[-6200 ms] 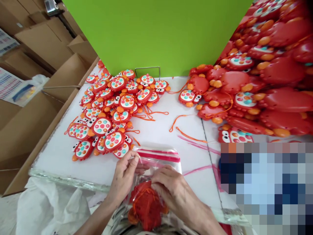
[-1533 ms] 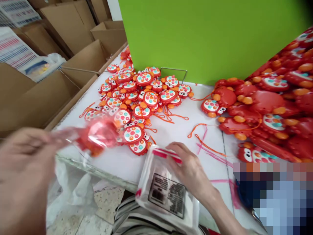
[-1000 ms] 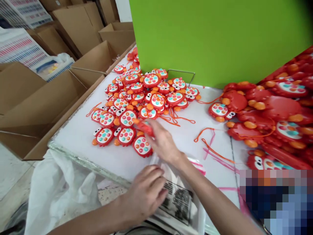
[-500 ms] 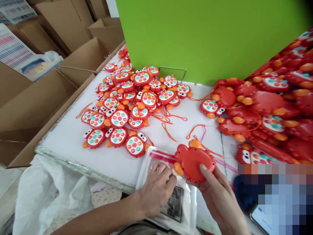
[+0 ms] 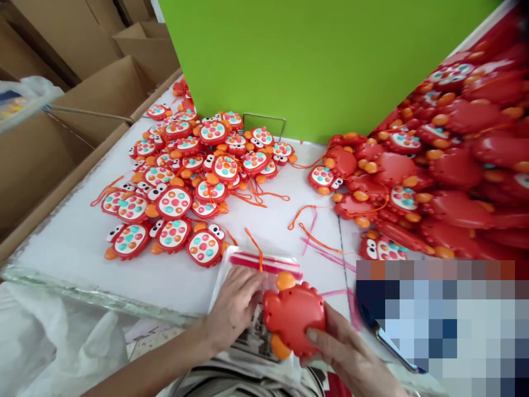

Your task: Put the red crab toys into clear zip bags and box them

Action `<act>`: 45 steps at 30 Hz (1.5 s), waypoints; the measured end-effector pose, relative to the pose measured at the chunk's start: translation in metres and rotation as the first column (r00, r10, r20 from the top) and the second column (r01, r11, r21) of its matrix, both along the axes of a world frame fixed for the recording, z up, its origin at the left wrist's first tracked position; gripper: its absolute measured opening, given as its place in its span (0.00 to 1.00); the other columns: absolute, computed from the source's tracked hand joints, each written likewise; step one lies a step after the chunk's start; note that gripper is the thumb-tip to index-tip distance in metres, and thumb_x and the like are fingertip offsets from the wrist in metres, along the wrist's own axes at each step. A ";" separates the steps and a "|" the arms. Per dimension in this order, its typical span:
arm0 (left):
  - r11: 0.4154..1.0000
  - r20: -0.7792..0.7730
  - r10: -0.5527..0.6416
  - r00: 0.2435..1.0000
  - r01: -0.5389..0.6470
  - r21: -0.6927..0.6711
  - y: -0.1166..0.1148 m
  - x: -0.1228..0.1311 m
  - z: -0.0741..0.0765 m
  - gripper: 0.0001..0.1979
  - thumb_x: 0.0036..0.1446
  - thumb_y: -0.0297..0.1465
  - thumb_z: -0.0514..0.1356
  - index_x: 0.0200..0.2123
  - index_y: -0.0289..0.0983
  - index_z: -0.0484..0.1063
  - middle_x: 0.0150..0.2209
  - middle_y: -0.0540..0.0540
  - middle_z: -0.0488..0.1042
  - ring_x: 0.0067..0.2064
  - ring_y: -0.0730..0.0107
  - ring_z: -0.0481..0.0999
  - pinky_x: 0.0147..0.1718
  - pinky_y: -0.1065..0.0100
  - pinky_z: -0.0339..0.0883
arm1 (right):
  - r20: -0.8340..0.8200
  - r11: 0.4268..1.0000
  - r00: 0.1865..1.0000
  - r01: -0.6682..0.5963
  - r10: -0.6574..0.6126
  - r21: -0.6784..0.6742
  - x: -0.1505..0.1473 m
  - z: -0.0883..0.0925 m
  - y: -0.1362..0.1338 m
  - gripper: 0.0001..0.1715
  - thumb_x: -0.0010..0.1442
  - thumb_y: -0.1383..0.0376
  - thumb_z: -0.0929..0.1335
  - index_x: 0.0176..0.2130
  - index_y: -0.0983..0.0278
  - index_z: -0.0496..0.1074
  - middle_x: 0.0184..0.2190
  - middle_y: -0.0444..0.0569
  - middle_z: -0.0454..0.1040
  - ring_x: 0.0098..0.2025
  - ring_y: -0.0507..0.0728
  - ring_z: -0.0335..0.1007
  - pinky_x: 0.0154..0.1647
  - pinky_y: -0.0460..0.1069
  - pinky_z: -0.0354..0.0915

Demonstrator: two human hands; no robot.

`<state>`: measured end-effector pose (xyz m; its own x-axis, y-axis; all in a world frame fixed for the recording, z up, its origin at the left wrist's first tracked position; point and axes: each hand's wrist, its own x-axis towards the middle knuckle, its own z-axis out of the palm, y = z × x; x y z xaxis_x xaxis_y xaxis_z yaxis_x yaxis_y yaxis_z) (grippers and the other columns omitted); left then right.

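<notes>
My right hand (image 5: 351, 347) grips a red crab-shaped toy (image 5: 297, 317), thumb on its plain back, which faces up. Orange claws stick out from the toy's two sides. My left hand (image 5: 235, 306) is closed above a clear plastic bag (image 5: 256, 259) with pink stripes and a dark printed label. Its fingertips are at the toy's left edge, close to an orange cord loop (image 5: 258, 251); what they pinch, if anything, is hidden. To the left lies a pile of such toys (image 5: 173, 201), mostly with white faces and coloured dots up.
A large heap of red toys (image 5: 454, 165) fills the right side. A green panel (image 5: 281, 60) stands at the table's back, near a bent wire frame (image 5: 264, 117). Open cardboard boxes (image 5: 103, 99) line the left edge. A phone (image 5: 397, 350) lies at the lower right, partly pixelated.
The toy in my right hand has come left and down, closer to me. My left hand has shifted from the bag to the toy's edge. The view has turned right.
</notes>
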<state>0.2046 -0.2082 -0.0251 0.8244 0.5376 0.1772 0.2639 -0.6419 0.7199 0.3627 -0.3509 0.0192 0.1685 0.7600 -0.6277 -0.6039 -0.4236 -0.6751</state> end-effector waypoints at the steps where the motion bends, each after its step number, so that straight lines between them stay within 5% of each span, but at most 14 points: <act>1: 1.000 -0.001 -0.014 1.000 0.014 -0.003 0.001 0.001 0.002 0.12 0.61 0.23 0.51 0.45 0.36 0.69 0.38 0.43 0.73 0.41 0.61 0.69 0.41 0.60 0.65 | -0.040 1.000 0.999 0.005 -0.005 -0.001 -0.001 0.002 -0.001 0.21 0.52 0.61 0.73 0.46 0.61 0.73 0.36 0.48 0.76 0.31 0.54 0.71 0.28 0.48 0.69; 8: 1.000 0.056 -0.015 0.998 0.015 0.008 -0.001 0.002 0.010 0.12 0.64 0.27 0.48 0.39 0.35 0.72 0.35 0.43 0.71 0.39 0.62 0.68 0.38 0.62 0.64 | -0.189 0.989 0.976 0.124 -0.108 0.078 -0.007 0.000 0.006 0.23 0.53 0.59 0.73 0.49 0.59 0.72 0.44 0.52 0.75 0.39 0.59 0.73 0.36 0.53 0.72; 12: 0.977 0.051 -0.031 0.998 0.020 0.213 -0.003 0.000 0.007 0.13 0.63 0.25 0.47 0.36 0.34 0.72 0.34 0.42 0.74 0.37 0.62 0.69 0.39 0.60 0.65 | 0.183 0.976 0.972 0.116 -0.149 0.182 -0.015 -0.005 0.020 0.26 0.59 0.55 0.67 0.56 0.55 0.63 0.45 0.49 0.73 0.29 0.52 0.72 0.32 0.50 0.71; 14: 0.955 0.050 -0.060 0.997 0.043 0.295 -0.005 -0.003 0.006 0.13 0.62 0.22 0.47 0.37 0.34 0.72 0.35 0.43 0.75 0.38 0.62 0.71 0.44 0.59 0.65 | 0.499 0.982 0.863 -0.021 -0.077 0.187 -0.018 -0.005 0.028 0.27 0.62 0.55 0.64 0.59 0.54 0.57 0.43 0.48 0.74 0.25 0.51 0.70 0.33 0.49 0.71; 17: 0.933 0.004 -0.116 0.993 0.107 0.343 -0.009 -0.008 0.008 0.13 0.61 0.21 0.49 0.42 0.34 0.71 0.39 0.43 0.76 0.45 0.61 0.71 0.52 0.55 0.59 | 0.810 0.963 0.585 -0.243 0.051 0.115 -0.021 -0.004 0.036 0.27 0.65 0.59 0.60 0.62 0.57 0.53 0.44 0.50 0.74 0.32 0.53 0.74 0.38 0.47 0.70; 20: 0.933 -0.038 -0.131 0.991 0.136 0.334 -0.007 -0.013 0.017 0.09 0.60 0.22 0.53 0.40 0.35 0.71 0.35 0.45 0.76 0.42 0.62 0.71 0.51 0.56 0.61 | 0.914 0.934 0.395 -0.353 0.090 0.060 -0.021 -0.005 0.036 0.26 0.66 0.62 0.58 0.62 0.60 0.53 0.39 0.51 0.76 0.31 0.54 0.75 0.33 0.45 0.70; 23: 0.946 0.065 -0.030 0.997 0.007 0.324 0.004 -0.021 0.032 0.06 0.59 0.24 0.56 0.35 0.36 0.73 0.34 0.45 0.76 0.40 0.63 0.71 0.45 0.60 0.66 | 0.954 0.944 0.299 -0.321 0.032 0.069 -0.022 -0.009 0.031 0.25 0.67 0.63 0.58 0.62 0.62 0.55 0.31 0.49 0.77 0.25 0.53 0.73 0.26 0.43 0.68; 25: 0.967 0.093 0.136 0.986 -0.152 0.205 0.014 -0.026 0.042 0.07 0.60 0.26 0.55 0.35 0.37 0.73 0.35 0.44 0.77 0.40 0.63 0.73 0.42 0.63 0.68 | 0.965 0.956 0.264 -0.285 0.008 0.071 -0.023 -0.011 0.028 0.26 0.67 0.63 0.58 0.62 0.61 0.55 0.30 0.47 0.76 0.23 0.53 0.72 0.25 0.43 0.68; 27: 0.949 -0.035 0.309 0.950 -0.311 -0.059 0.022 -0.029 0.047 0.08 0.61 0.30 0.54 0.37 0.37 0.73 0.35 0.44 0.78 0.38 0.64 0.76 0.37 0.67 0.71 | 0.966 0.961 0.258 -0.270 0.012 0.060 -0.024 -0.013 0.026 0.27 0.67 0.63 0.58 0.63 0.60 0.54 0.32 0.48 0.77 0.25 0.53 0.73 0.27 0.43 0.68; 31: 0.768 -0.273 0.296 0.915 -0.398 -0.502 0.030 -0.027 0.042 0.15 0.58 0.40 0.55 0.40 0.35 0.72 0.33 0.45 0.78 0.33 0.64 0.78 0.30 0.70 0.72 | 0.953 0.955 0.300 -0.293 0.050 0.042 -0.025 -0.006 0.027 0.27 0.67 0.63 0.58 0.64 0.60 0.53 0.41 0.51 0.76 0.35 0.54 0.75 0.35 0.44 0.69; 35: 0.748 -0.304 0.290 0.907 -0.413 -0.519 0.031 -0.022 0.030 0.15 0.53 0.43 0.58 0.34 0.37 0.73 0.28 0.49 0.77 0.30 0.65 0.77 0.27 0.72 0.71 | 0.948 0.936 0.273 -0.346 0.161 -0.059 -0.020 0.007 0.031 0.26 0.68 0.62 0.55 0.63 0.62 0.55 0.43 0.53 0.75 0.36 0.55 0.75 0.36 0.46 0.68; 40: 0.639 -0.340 0.268 0.901 -0.431 -0.637 0.030 -0.016 0.025 0.18 0.49 0.47 0.60 0.34 0.38 0.72 0.30 0.48 0.79 0.33 0.62 0.78 0.32 0.70 0.73 | 0.944 0.840 0.026 -0.467 0.328 -0.278 -0.011 0.015 0.038 0.22 0.68 0.56 0.55 0.45 0.59 0.72 0.30 0.46 0.75 0.28 0.54 0.71 0.27 0.47 0.63; 42: 0.576 -0.332 0.233 0.914 -0.404 -0.710 0.028 -0.014 0.024 0.20 0.49 0.48 0.61 0.36 0.38 0.71 0.33 0.47 0.79 0.36 0.60 0.78 0.36 0.67 0.74 | 0.948 0.815 -0.070 -0.494 0.310 -0.302 -0.014 0.012 0.041 0.23 0.67 0.53 0.56 0.36 0.59 0.73 0.29 0.45 0.74 0.29 0.55 0.70 0.27 0.47 0.62; 45: 0.548 -0.317 0.237 0.918 -0.396 -0.736 0.026 -0.014 0.022 0.22 0.49 0.49 0.61 0.39 0.39 0.69 0.36 0.47 0.80 0.39 0.59 0.78 0.38 0.65 0.74 | 0.985 0.825 -0.100 -0.539 0.138 -0.171 -0.026 0.004 0.044 0.17 0.66 0.54 0.59 0.38 0.60 0.71 0.35 0.45 0.74 0.37 0.55 0.68 0.39 0.49 0.63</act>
<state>0.1907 -0.1820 -0.0035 0.5439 0.6322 -0.5518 0.4963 0.2878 0.8190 0.3364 -0.3070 0.0235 0.0984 0.9943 0.0416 0.8536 -0.0629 -0.5171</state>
